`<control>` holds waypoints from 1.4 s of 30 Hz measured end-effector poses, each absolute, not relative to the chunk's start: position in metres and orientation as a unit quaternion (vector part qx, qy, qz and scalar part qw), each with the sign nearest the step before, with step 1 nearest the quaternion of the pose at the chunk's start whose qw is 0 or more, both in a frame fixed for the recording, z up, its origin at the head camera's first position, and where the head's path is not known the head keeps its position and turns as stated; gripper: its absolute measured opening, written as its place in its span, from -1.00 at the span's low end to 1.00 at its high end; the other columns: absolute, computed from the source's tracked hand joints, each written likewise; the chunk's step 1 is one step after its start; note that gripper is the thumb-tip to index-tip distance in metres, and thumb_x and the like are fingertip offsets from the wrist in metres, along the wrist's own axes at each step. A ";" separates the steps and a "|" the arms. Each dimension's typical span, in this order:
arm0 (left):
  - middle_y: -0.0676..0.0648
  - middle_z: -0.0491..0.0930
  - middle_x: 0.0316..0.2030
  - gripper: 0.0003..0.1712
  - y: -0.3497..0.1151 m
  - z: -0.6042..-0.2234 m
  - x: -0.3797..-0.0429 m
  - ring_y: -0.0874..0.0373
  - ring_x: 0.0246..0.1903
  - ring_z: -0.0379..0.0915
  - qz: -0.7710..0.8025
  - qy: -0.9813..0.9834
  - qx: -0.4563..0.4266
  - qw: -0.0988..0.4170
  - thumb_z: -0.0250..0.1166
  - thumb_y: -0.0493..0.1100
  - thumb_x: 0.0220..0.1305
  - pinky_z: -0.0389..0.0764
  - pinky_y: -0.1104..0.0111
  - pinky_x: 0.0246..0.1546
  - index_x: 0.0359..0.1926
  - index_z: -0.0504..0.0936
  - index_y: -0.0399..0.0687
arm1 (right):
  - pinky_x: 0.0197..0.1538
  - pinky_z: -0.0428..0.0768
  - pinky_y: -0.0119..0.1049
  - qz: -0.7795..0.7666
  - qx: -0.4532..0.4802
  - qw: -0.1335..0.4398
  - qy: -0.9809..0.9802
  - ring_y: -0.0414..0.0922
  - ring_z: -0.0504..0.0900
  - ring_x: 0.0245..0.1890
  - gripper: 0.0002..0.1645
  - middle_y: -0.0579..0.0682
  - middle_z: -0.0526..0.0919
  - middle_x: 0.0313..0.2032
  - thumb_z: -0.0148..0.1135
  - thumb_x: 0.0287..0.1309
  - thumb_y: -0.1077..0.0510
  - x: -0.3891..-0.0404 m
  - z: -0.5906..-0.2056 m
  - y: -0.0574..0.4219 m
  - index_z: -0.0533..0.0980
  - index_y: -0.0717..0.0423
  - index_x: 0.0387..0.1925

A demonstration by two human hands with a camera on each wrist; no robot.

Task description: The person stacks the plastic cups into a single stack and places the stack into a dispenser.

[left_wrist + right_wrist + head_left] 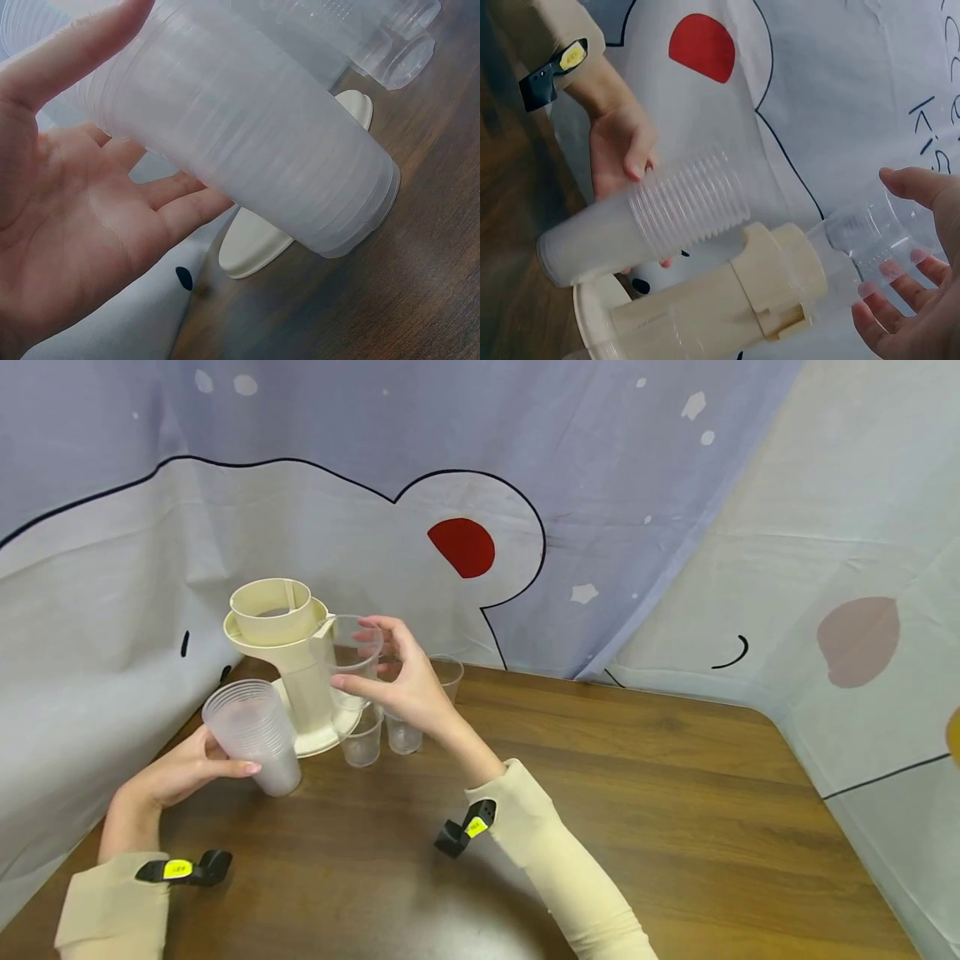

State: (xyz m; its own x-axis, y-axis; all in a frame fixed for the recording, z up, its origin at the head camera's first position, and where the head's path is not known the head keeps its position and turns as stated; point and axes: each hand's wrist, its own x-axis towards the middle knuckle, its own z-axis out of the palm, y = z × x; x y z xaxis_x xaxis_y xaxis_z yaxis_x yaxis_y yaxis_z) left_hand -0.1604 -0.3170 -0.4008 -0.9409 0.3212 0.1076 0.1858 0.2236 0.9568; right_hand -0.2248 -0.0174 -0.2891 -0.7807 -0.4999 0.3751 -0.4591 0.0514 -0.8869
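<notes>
My left hand (183, 768) holds a tilted stack of clear plastic cups (251, 731), thumb on one side and fingers on the other. In the left wrist view the nested cups (255, 142) lie slantwise across the palm, their bases over the wooden table. My right hand (401, 681) grips a single clear plastic cup (352, 647) between thumb and fingers, rim up. That cup overlaps the side of a cream plastic stand (300, 681) with a round open top. Below the right hand, clear cups (362, 747) stand on the table, partly hidden by it.
Another clear cup (447, 672) shows behind the right wrist, close to the curtain. The brown wooden table (637, 802) extends to the right. A printed cloth curtain (337, 535) hangs along the back and sides, right behind the cream stand.
</notes>
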 end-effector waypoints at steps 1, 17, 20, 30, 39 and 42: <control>0.29 0.45 0.02 -0.18 -0.317 -0.401 -0.161 0.46 -0.03 0.43 0.600 0.781 0.162 0.056 0.25 -0.49 0.08 0.51 0.51 -0.13 0.23 0.17 0.29 | 0.01 0.46 -0.41 -0.599 -0.333 0.016 0.728 -0.21 0.52 0.01 -0.18 -0.04 0.53 0.13 0.45 -0.05 0.15 -0.225 -0.288 -0.019 0.27 -0.04 0.25; 0.28 0.46 0.03 -0.19 -0.316 -0.400 -0.161 0.45 -0.02 0.43 0.609 0.773 0.170 0.056 0.24 -0.50 0.08 0.50 0.53 -0.12 0.23 0.19 0.24 | 0.05 0.52 -0.47 -0.589 -0.370 0.025 0.718 -0.13 0.52 0.11 -0.19 -0.06 0.49 0.18 0.43 0.00 0.18 -0.217 -0.280 -0.044 0.24 -0.02 0.26; 0.28 0.45 0.03 -0.18 -0.317 -0.400 -0.160 0.46 -0.03 0.43 0.605 0.777 0.167 0.055 0.24 -0.50 0.08 0.50 0.53 -0.13 0.23 0.18 0.26 | 0.07 0.48 -0.50 -0.586 -0.374 0.026 0.719 -0.18 0.51 0.13 -0.20 -0.10 0.49 0.20 0.41 0.02 0.17 -0.215 -0.279 -0.048 0.22 -0.05 0.27; 0.31 0.42 0.02 -0.18 -0.319 -0.400 -0.158 0.48 -0.03 0.40 0.596 0.786 0.150 0.064 0.25 -0.46 0.11 0.52 0.50 -0.14 0.23 0.14 0.31 | 0.10 0.45 -0.53 -0.597 -0.397 0.030 0.697 -0.24 0.51 0.15 -0.19 -0.14 0.47 0.19 0.41 0.03 0.18 -0.209 -0.276 -0.065 0.20 -0.07 0.27; 0.31 0.40 0.03 -0.17 -0.319 -0.400 -0.159 0.48 -0.02 0.40 0.596 0.787 0.145 0.064 0.25 -0.45 0.10 0.51 0.51 -0.13 0.24 0.11 0.31 | 0.10 0.45 -0.53 -0.596 -0.405 0.035 0.692 -0.28 0.50 0.15 -0.19 -0.10 0.46 0.21 0.40 0.04 0.21 -0.203 -0.274 -0.076 0.20 -0.04 0.27; 0.31 0.39 0.04 -0.16 -0.319 -0.400 -0.159 0.49 -0.02 0.40 0.595 0.788 0.144 0.066 0.26 -0.44 0.11 0.52 0.51 -0.13 0.24 0.11 0.32 | 0.10 0.45 -0.53 -0.598 -0.407 0.038 0.689 -0.31 0.49 0.15 -0.18 -0.09 0.45 0.22 0.40 0.03 0.22 -0.202 -0.275 -0.078 0.19 -0.05 0.27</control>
